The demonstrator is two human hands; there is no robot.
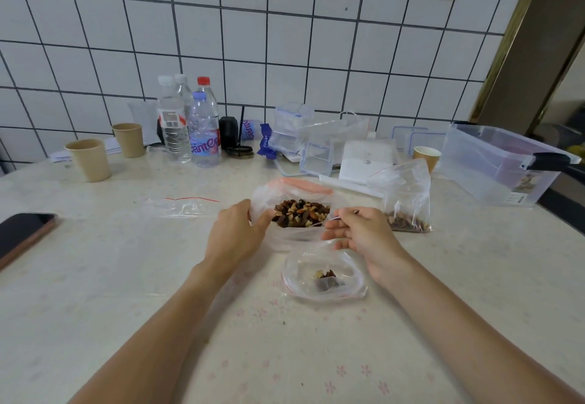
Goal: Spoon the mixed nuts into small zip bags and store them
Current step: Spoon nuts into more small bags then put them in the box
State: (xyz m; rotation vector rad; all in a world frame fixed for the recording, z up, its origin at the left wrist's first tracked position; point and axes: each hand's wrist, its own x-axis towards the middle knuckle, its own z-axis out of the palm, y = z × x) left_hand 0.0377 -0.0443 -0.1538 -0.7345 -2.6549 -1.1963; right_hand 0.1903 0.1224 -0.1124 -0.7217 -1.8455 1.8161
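Between the left hand (235, 232), gripping the large nut bag's (294, 194) rim, and the right hand (354, 229), pinching a spoon (343, 215) above the open small zip bag (323, 280), limp film risks collapsing, likely spilling nuts (300, 213) across the tabletop (126, 277).

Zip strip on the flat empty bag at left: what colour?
Red, a thin line along the empty zip bag, clearest in the head view.
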